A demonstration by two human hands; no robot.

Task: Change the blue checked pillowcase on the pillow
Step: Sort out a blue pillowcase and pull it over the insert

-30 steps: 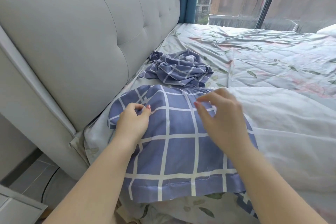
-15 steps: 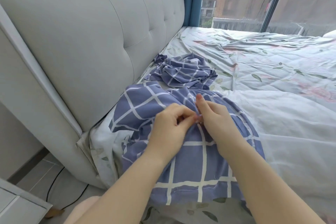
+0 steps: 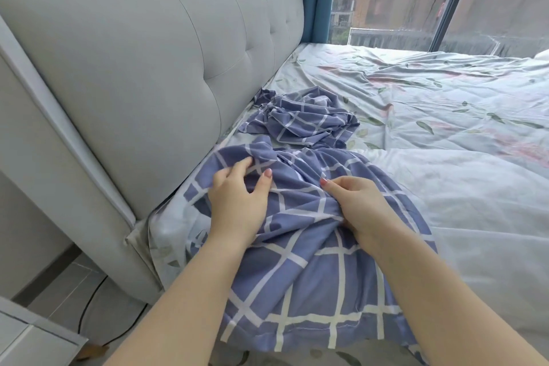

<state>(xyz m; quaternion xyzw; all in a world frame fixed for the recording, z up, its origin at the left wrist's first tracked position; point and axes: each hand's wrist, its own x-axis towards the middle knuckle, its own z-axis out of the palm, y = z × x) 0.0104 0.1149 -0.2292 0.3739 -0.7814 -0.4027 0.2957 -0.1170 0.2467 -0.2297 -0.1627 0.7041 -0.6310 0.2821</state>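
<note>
1. The blue checked pillowcase (image 3: 312,270) lies spread and rumpled at the near left corner of the bed (image 3: 445,92), against the grey headboard (image 3: 133,68); its right side overlaps white bedding (image 3: 475,202).
2. The left hand (image 3: 237,205) rests on the pillowcase's far left part; its fingers (image 3: 234,171) curl round a raised fold, thumb stretched out.
3. The right hand (image 3: 362,208) sits just beside it, fingers curled into gathered cloth, gripping it.
4. A second crumpled checked cloth (image 3: 306,119) lies farther along the headboard edge.
</note>
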